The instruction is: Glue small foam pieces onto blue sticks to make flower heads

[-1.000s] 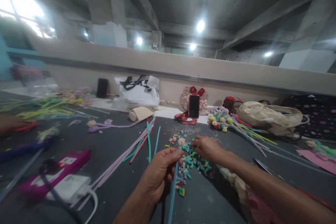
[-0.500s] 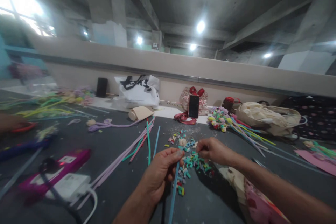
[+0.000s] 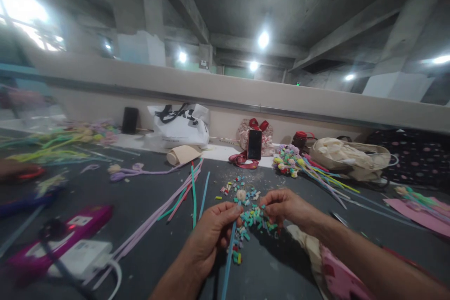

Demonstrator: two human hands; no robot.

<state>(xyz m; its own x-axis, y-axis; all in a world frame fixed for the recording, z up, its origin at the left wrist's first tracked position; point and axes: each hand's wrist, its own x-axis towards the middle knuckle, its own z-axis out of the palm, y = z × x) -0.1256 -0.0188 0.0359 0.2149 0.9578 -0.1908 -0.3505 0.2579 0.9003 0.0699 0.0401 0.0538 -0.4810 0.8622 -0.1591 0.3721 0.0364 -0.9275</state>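
Note:
My left hand (image 3: 218, 229) pinches a light blue fuzzy stem (image 3: 229, 258) between thumb and fingers. A small cream flower-like tip (image 3: 241, 195) shows just above the fingertips. To the right, my right hand (image 3: 281, 206) hovers over the scattered pile, thumb and fingers pressed together. Whatever it may hold is too small or hidden to make out. Small cut pieces (image 3: 253, 218), mostly teal with some red, yellow and lilac, lie on the dark table (image 3: 151, 253) under and between both hands.
Lilac, green and red stems (image 3: 168, 201) lie left of my hands. A magenta power strip (image 3: 80, 225) with a white plug sits further left. A phone (image 3: 254, 144) leans at the back, beside a bunch of finished-looking flowers (image 3: 290, 161). Another person's hand (image 3: 17, 171) shows at far left.
The view has turned slightly right, so most things sit further left. My right hand stays over the pieces with its fingers a little shifted. My left hand keeps its pinch on the stem.

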